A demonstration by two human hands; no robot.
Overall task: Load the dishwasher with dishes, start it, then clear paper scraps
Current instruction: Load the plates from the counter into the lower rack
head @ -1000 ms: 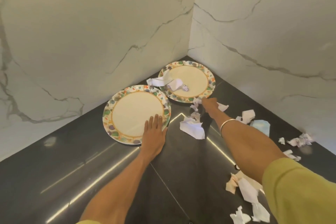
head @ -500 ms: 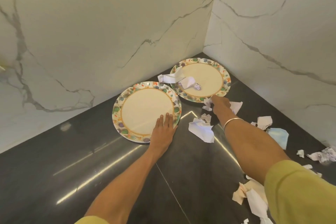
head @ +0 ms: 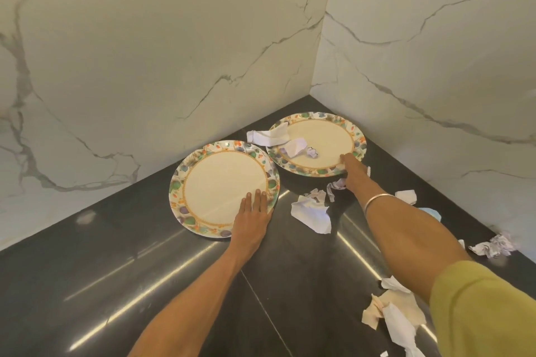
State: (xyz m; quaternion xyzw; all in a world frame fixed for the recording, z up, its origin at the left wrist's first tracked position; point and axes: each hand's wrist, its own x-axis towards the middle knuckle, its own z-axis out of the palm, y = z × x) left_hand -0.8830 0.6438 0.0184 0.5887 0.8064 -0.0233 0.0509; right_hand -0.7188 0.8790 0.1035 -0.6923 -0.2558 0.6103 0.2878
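Two round plates with flowered rims lie on the dark counter in the wall corner. On the near plate (head: 223, 182), my left hand (head: 252, 219) lies with its fingers flat over the front rim; the thumb is at the edge. The far plate (head: 324, 136) carries a few white paper scraps (head: 293, 145) on its left side. My right hand (head: 352, 171) reaches over the counter, wearing a bangle, and its fingers close on that plate's front rim. More crumpled paper scraps (head: 311, 211) lie between the two arms.
White marbled walls (head: 174, 52) close the corner behind the plates. Several scraps litter the counter (head: 116, 269) on the right: white pieces (head: 406, 195), a blue piece (head: 432, 211), a crumpled wad (head: 493, 246) and beige and white tissue (head: 394, 313) near my green sleeve.
My right hand has moved forward from the scraps in front of the far plate onto its rim. My left hand has stayed on the near plate. The camera has shifted.
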